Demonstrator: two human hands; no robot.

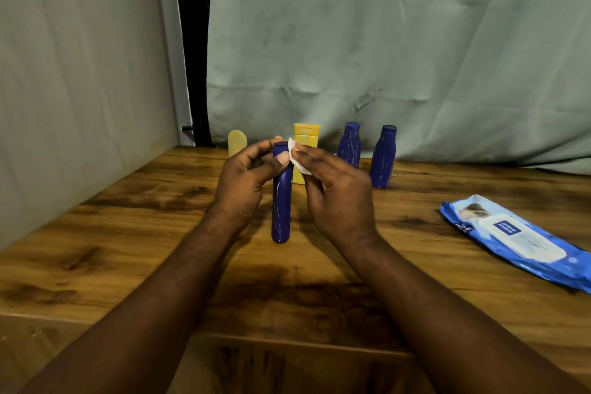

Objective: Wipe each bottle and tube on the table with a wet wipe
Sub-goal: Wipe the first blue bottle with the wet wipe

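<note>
The left hand (246, 182) curls its fingers round the upright blue bottle (281, 211). At the bottle's 3 o'clock, the right hand (335, 192) pinches the wet wipe (295, 160) against the cap. The cap is being wiped, and the next move likely calls for strokes down the body.

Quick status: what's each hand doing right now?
Left hand: closed, fingers curled round the upper part of the blue bottle.
Right hand: closed, pinching the wet wipe beside the bottle's top.
</note>
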